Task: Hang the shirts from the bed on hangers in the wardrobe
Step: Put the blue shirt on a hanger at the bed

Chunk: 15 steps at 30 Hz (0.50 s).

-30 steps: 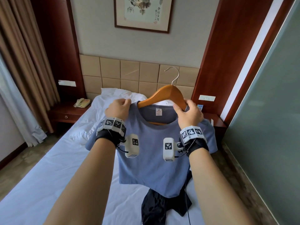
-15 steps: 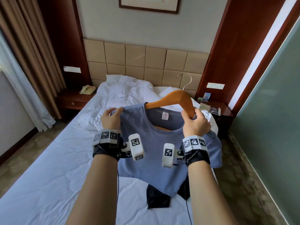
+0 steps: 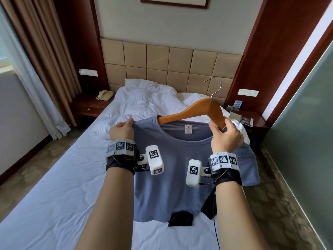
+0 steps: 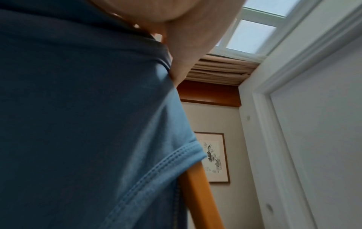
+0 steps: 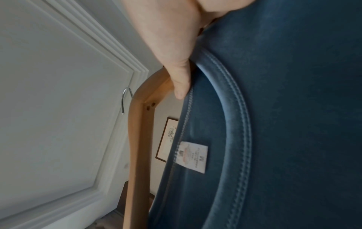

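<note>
My left hand pinches the shoulder of the blue-grey cotton T-shirt; my right hand clenches collar and orange-brown wooden hanger together. The shirt hangs above the white-sheeted bed, one hanger arm inside the neck. Best practice, I judge: stretch the collar over the exposed arm, keeping the hanger level.

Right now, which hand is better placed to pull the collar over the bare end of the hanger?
The right hand. It already grips the wooden hanger and blue shirt collar there; the left hand holds the shoulder already covering the other end.
</note>
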Tool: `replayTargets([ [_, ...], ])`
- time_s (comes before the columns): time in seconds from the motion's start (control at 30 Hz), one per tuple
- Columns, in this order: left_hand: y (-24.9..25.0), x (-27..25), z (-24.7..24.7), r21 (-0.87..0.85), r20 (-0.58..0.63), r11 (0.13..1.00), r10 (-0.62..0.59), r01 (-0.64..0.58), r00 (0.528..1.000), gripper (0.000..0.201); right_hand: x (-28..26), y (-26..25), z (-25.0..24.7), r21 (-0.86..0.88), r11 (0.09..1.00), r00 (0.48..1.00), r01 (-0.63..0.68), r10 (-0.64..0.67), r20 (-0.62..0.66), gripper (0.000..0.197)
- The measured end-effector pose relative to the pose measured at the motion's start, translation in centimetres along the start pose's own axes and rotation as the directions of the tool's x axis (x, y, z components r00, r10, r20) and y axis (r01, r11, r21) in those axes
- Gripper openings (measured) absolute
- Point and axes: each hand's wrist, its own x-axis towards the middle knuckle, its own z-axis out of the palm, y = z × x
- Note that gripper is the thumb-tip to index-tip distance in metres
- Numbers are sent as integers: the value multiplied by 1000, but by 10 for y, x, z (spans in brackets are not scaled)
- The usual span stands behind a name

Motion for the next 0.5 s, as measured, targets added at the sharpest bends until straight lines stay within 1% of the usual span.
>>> replayTargets([
  [0.03, 2, -3, 0, 21, -4, 1000, 13, -12, 1000, 26, -1, -1, 0, -5, 1000, 1000, -7, 7, 7, 28],
  [0.1, 9, -11, 3, 98, -1, 992, 75, -75, 997, 25, -2, -3, 0, -27, 999, 998, -39, 40, 44, 30],
  [0.2, 20, -26, 11, 221, 60, 958, 174, -183, 983, 26, -6, -3, 0, -45, 998, 993, -42, 47, 107, 32],
  [0.27, 25, -35, 18, 266, 97, 933, 225, -243, 970, 25, -10, -2, 0, -47, 998, 988, -32, 39, 153, 35],
  [0.33, 28, -45, 26, 245, 139, 919, 281, -308, 950, 22, -15, -1, 0, -50, 999, 981, -18, 27, 190, 37],
  [0.4, 28, -55, 35, 197, 225, 907, 327, -372, 918, 20, -20, -1, -2, -59, 998, 976, 1, 12, 216, 36],
  [0.43, 28, -61, 39, 172, 281, 904, 335, -391, 899, 17, -23, -2, -3, -60, 998, 975, 7, 7, 222, 34],
  [0.5, 27, -70, 46, 111, 396, 917, 312, -383, 863, 12, -27, -3, -5, -54, 998, 974, 9, 3, 226, 31],
])
